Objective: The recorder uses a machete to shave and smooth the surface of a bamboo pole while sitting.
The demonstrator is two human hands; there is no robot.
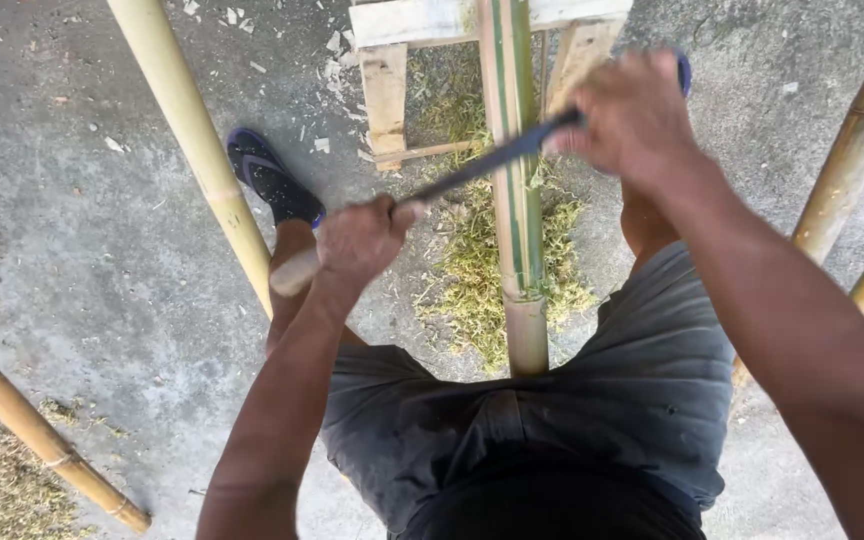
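Dark shorts (552,420) filled the bottom of the frame, and just above them both fists were clamped on a two-handled blade (482,165): left hand (362,240) wrapped tight round the pale wooden handle at centre, right hand (632,115) closed over the far end at upper right. That blade lay across a bamboo pole (514,200) running up the middle onto a wooden stand (392,60). Looked partway done: green skin remained up top, a bare stretch sat lower down, and shavings (477,270) were piled underneath. Both arms were stretched forward.
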